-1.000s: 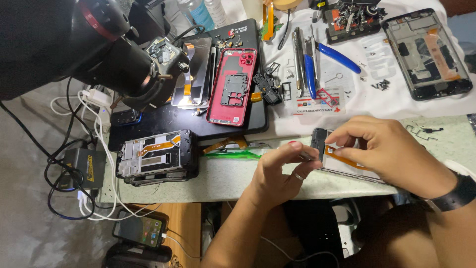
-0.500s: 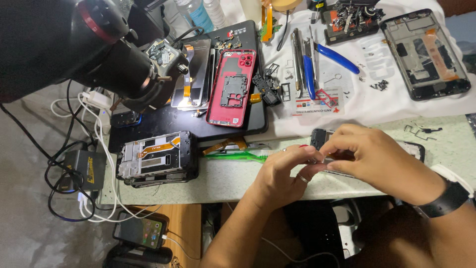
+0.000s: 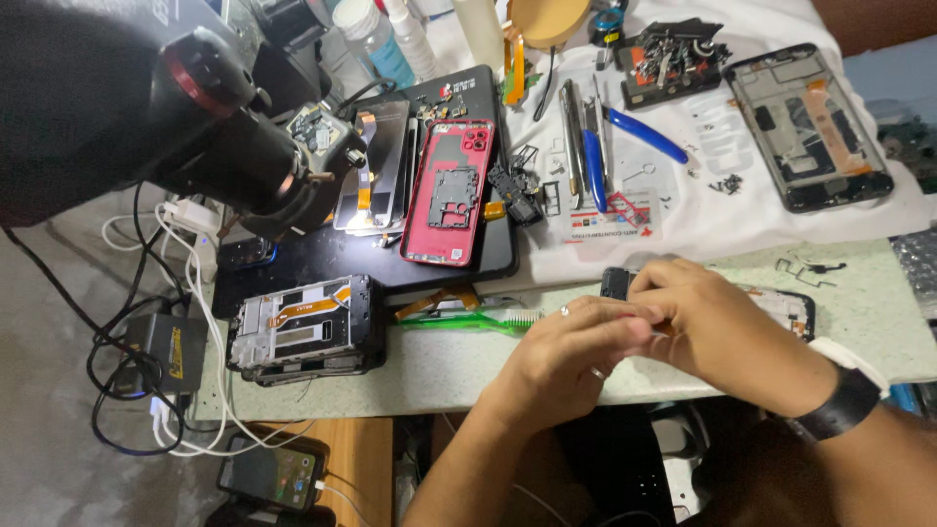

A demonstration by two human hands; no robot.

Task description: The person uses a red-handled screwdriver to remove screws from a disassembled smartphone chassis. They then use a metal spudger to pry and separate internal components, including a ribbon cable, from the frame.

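Microscope: a large black microscope head (image 3: 195,127) fills the upper left, its barrel tilted down toward the black work mat (image 3: 322,259).
Cables: white and black leads (image 3: 185,322) loop off the left edge of the bench past a small black power box (image 3: 166,346).
Lower phone: a handset with a lit screen (image 3: 268,473) lies below the bench edge, a cable plugged into it.
Open frame: a stripped phone chassis (image 3: 307,327) with an orange flex strip rests on the pale green bench surface (image 3: 439,361), well left of the hands.
Red shell: a red phone back cover (image 3: 451,190) lies on the black mat, inner side up, beside a stack of grey screen panels (image 3: 376,166).
Brush: a green toothbrush (image 3: 468,320) lies flat just left of the left hand.
Left hand: the left hand (image 3: 561,356) is curled, ringed fingers pinched together against the right hand over the phone; what they grip is hidden.
Right hand: the right hand (image 3: 717,327), black watch at the wrist, arches over the dismantled phone (image 3: 781,307), fingers bent and pressing on it.
Dismantled phone: lies flat on the green surface near the bench's front edge, mostly covered by both hands.
Tools: tweezers and blue-handled cutters (image 3: 625,132) lie on the white cloth (image 3: 703,215) behind.
Far frame: another opened phone body (image 3: 810,127) lies at upper right.
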